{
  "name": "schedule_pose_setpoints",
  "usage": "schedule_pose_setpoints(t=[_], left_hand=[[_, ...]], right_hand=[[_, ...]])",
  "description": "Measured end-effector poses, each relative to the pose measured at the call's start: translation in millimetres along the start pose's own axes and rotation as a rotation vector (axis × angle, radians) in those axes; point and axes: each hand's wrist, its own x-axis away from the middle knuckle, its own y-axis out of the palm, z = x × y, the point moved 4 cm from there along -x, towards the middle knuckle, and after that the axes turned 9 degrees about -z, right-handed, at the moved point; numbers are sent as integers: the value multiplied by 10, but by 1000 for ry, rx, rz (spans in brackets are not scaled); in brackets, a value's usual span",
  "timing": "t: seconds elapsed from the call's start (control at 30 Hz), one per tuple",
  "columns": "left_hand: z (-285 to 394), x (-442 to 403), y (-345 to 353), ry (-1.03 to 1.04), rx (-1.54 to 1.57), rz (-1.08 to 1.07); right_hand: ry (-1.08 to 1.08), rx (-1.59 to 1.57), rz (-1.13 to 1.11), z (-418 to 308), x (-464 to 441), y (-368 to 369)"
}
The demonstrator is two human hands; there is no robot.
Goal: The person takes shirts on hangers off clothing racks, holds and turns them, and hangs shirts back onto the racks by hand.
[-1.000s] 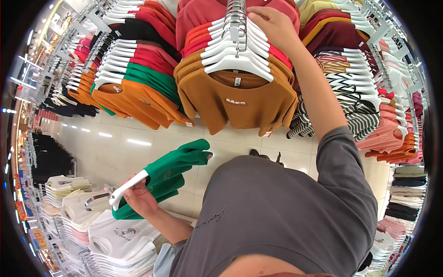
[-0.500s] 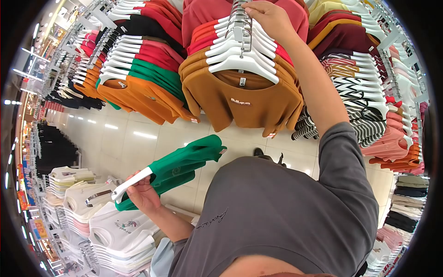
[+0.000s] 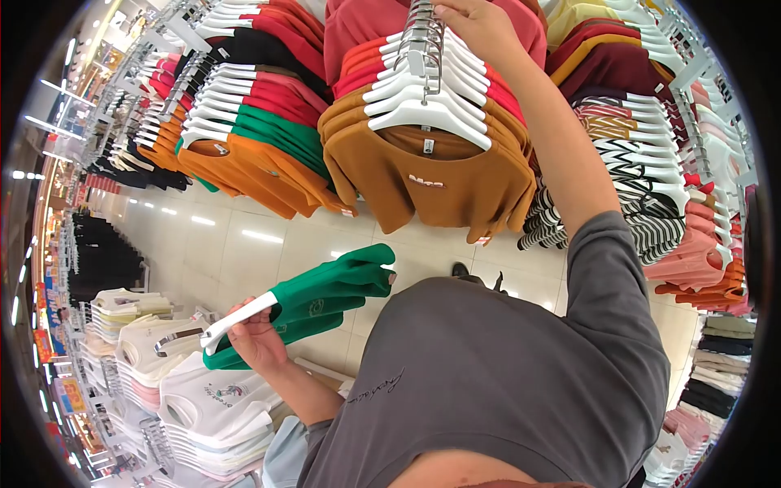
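Note:
My left hand (image 3: 259, 335) is closed around the neck of a white hanger (image 3: 236, 320) that carries a green shirt (image 3: 329, 285). The hanger's metal hook (image 3: 177, 337) sticks out to the left, and the shirt hangs sideways above the floor. At the top, the fingers of my right hand (image 3: 476, 24) pinch at the row of metal hanger hooks (image 3: 421, 37) on the middle rack. Below these hooks hang brown shirts (image 3: 374, 175) on white hangers (image 3: 429, 118), with red shirts behind them. Exactly which hook the right fingers grip is hard to see.
Orange shirts (image 3: 256, 175) and green ones hang on the rack to the left. Striped tops (image 3: 651, 207) and pink ones hang on the right. White shirts (image 3: 215, 398) fill a rack at lower left. Pale tiled floor (image 3: 301, 236) lies between the racks.
The view has shifted slightly, moving the racks a little to the right in the picture. Both hands keep their holds, and the green shirt sways a little.

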Motion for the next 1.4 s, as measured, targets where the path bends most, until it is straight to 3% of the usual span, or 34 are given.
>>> schedule_pose_setpoints(t=[0.17, 0.67, 0.83, 1.4], left_hand=[[11, 26, 37, 14, 1, -7], [-43, 54, 31, 9, 23, -3], [-43, 63, 14, 13, 4, 16], [-77, 50, 5, 5, 30, 1]], right_hand=[[-123, 150, 17, 103, -111, 53], [66, 148, -55, -69, -101, -10], [-280, 66, -35, -340, 65, -19], [-172, -15, -202, -465, 185, -24]])
